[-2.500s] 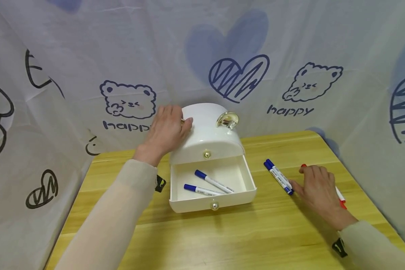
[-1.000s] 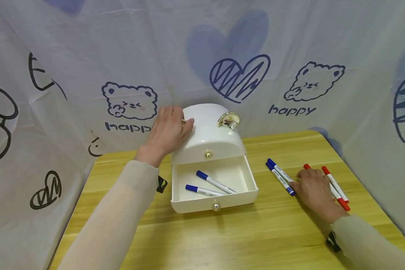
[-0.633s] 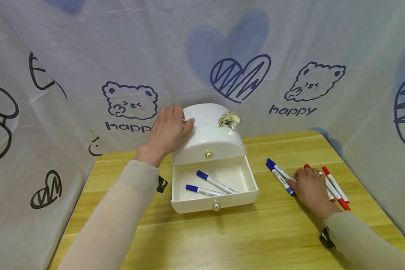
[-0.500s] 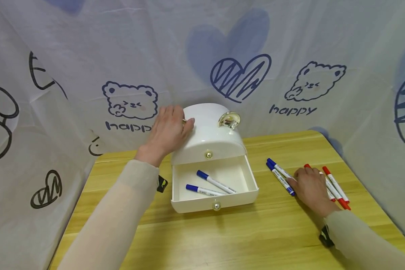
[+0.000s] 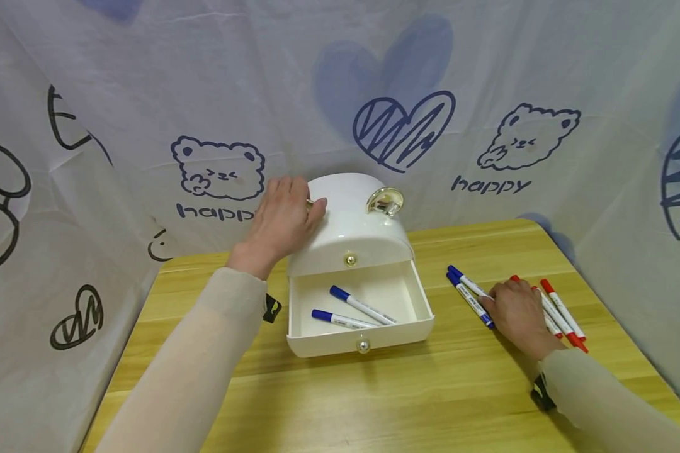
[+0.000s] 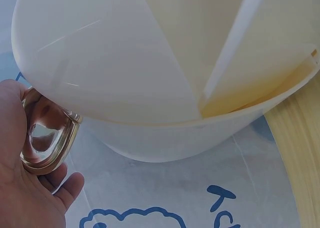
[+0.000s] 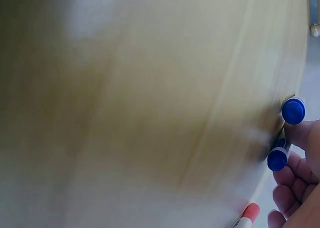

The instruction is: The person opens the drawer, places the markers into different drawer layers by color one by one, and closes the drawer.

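Note:
My left hand (image 5: 283,217) grips a gold ear-shaped fitting (image 6: 47,133) on the left of a white domed box (image 5: 348,189); in the left wrist view its fingers wrap behind that fitting. The lower drawer (image 5: 358,345) of the box is pulled out, and two blue-capped markers (image 5: 362,306) lie inside. Over the table's right side, my right hand (image 5: 518,318) pinches a blue marker (image 7: 278,158) between thumb and curled fingers. Beside it lies another blue marker (image 5: 470,301), its end close by the thumb.
Red markers (image 5: 563,308) lie right of my right hand, partly covered by it. A second gold ear (image 5: 385,201) sticks up from the box's right side. The wooden table (image 5: 374,402) ends at a printed white cloth (image 5: 317,82) behind and at both sides.
My right hand has shifted left from the red markers onto the blue ones, uncovering more red. One blue marker's near end has swung right, away from its neighbour. My left hand stays on the fitting.

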### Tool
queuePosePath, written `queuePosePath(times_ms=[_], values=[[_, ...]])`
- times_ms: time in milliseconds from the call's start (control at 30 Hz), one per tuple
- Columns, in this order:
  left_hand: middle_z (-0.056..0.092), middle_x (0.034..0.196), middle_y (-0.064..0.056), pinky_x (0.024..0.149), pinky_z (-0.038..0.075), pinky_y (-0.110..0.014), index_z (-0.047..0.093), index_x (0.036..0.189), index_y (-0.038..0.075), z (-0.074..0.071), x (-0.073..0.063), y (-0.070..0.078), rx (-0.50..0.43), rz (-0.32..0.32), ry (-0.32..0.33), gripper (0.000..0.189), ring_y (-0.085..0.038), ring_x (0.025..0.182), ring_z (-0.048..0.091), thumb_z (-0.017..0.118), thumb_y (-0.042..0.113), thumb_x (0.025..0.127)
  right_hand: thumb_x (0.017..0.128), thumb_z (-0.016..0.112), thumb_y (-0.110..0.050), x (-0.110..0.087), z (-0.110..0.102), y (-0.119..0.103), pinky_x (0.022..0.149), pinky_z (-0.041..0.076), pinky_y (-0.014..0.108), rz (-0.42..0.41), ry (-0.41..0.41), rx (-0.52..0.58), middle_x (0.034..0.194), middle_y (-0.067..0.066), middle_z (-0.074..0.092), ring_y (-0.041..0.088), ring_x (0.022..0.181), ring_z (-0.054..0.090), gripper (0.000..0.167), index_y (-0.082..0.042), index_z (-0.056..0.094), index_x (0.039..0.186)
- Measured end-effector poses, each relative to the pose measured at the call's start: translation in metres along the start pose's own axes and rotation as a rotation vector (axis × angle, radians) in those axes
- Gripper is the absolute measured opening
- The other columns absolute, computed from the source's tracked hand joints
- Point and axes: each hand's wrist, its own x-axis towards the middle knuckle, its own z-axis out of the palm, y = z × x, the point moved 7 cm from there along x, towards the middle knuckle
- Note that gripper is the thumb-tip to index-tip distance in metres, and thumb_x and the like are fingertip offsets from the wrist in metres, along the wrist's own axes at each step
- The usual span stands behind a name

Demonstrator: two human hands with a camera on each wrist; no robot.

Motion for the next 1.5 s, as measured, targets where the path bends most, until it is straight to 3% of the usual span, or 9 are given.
queuePosePath(times_ms=[200,667,933,1500], values=[[0.048,0.099,-0.012,0.094,0.035,-0.045,0.050,0.104,0.006,0.000,0.000,-0.001,-0.001,-0.007,-0.010,0.033,-0.033,0.103,0.041,0.049,0.038,0.110,0.101,0.070,-0.031,0.001,0.000,0.000,0.073,0.040,0.055,0.006,-0.001,-0.007,0.086,0.015,0.069,0.042,0.089,0.059,0.033,-0.001,0.071,0.089],[0.048,0.100,-0.012,0.093,0.036,-0.044,0.050,0.105,0.006,0.000,-0.001,-0.002,-0.007,-0.013,-0.013,0.033,-0.032,0.103,0.041,0.048,0.039,0.110,0.098,0.073,-0.028,0.003,-0.018,-0.010,0.070,0.039,0.054,-0.069,0.129,-0.029,0.087,0.020,0.068,0.042,0.085,0.057,0.033,0.004,0.070,0.094],[0.048,0.099,-0.012,0.093,0.036,-0.044,0.049,0.104,0.006,0.001,-0.001,-0.002,-0.014,-0.008,-0.005,0.033,-0.032,0.103,0.041,0.049,0.038,0.110,0.095,0.077,-0.026,0.006,-0.042,-0.023,0.070,0.039,0.053,-0.095,0.187,-0.039,0.088,0.020,0.068,0.042,0.086,0.057,0.031,0.004,0.069,0.094],[0.049,0.100,-0.011,0.094,0.036,-0.044,0.049,0.104,0.007,0.000,0.000,-0.002,-0.012,-0.003,-0.006,0.033,-0.032,0.104,0.041,0.048,0.039,0.110,0.085,0.086,-0.023,0.004,-0.104,-0.058,0.069,0.040,0.057,-0.205,0.398,-0.042,0.082,0.022,0.069,0.044,0.080,0.057,0.030,0.002,0.071,0.089]])
